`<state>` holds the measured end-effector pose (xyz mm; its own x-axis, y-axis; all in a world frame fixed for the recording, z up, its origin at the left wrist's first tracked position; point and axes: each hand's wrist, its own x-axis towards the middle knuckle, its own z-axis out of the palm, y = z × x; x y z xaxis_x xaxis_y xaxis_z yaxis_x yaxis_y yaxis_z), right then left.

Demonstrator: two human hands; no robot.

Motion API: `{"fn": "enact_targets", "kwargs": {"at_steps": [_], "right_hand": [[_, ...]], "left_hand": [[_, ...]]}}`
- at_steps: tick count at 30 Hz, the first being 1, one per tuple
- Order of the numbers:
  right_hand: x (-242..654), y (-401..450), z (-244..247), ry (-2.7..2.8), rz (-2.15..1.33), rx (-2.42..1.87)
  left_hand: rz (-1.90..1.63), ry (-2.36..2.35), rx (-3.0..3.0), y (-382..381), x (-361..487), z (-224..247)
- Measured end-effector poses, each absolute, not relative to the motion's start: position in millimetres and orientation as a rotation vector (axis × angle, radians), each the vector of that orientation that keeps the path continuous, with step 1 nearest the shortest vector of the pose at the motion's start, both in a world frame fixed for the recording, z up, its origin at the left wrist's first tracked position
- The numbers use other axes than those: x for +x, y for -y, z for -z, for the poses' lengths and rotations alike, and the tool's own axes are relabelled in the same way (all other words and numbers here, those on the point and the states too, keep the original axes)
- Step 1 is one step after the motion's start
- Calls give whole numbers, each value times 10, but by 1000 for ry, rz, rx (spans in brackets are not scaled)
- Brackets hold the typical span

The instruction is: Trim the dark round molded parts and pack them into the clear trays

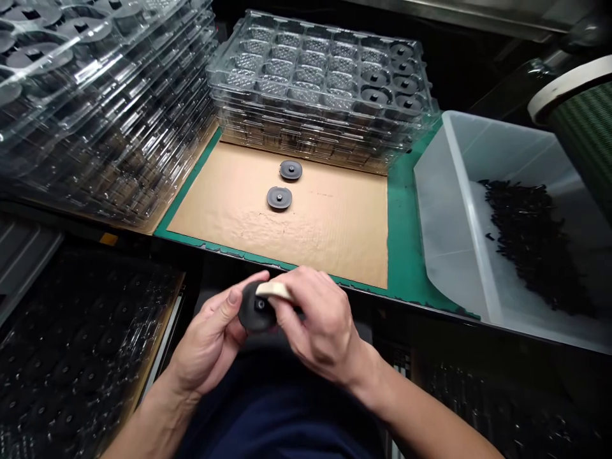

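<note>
My left hand (215, 338) is closed on the edge of a round black plastic part (255, 317) with a small raised hub at its middle. Over that part, my right hand (318, 312) grips a cream-coloured curved tool (274, 291), perhaps a trimming blade, whose end touches the part's face close to the hub. What the tool's tip does there is too small to tell. Beyond the hands, two similar dark parts lie on a cardboard sheet (335, 236): a nearer one (279, 199) and a farther one (291, 169).
Clear plastic trays (306, 102) stand stacked at the back, some pockets holding dark parts. A taller tray stack (143, 115) rises on the left. On the right, a translucent bin (444, 242) holds a heap of black scraps (530, 236). More dark parts (71, 370) lie lower left.
</note>
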<state>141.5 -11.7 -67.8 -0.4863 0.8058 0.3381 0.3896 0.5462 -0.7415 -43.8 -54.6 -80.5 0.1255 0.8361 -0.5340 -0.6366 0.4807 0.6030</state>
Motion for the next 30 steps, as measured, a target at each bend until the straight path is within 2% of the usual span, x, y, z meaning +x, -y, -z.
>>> {"fn": "enact_targets", "kwargs": {"at_steps": [2,4,9,12,16,18,22,26,28,30], "right_hand": [[1385,178,726,1936,-960,-1088],[1375,224,768,1912,-1007,-1120],[1428,135,767,2232,-719,-871],[1424,78,744,2242,-672,-839],[1350,147,773,1810,-1182,-1227],[1332,186,801,1772,-1301,-1258],[1383,138,831,1982,-977,-1075],[1463,31,818,2265,-881,-697],[1463,18,819,2296,-815,-653],[1428,39,830,2147,-834,-874]], "left_hand": [[-1195,-1034,246,508,-427,778],[-1132,-1056,273,489,-445,781],[-818,-984,238,534,-503,889],[-888,-929,172,534,-463,894],[-1250,-1027,276,479,-406,826],[-1244,-1056,322,467,-424,815],[-954,-1007,324,516,-513,883],[-785,-923,184,585,-532,974],[-816,-867,112,591,-498,989],[-976,-853,98,575,-455,979]]}}
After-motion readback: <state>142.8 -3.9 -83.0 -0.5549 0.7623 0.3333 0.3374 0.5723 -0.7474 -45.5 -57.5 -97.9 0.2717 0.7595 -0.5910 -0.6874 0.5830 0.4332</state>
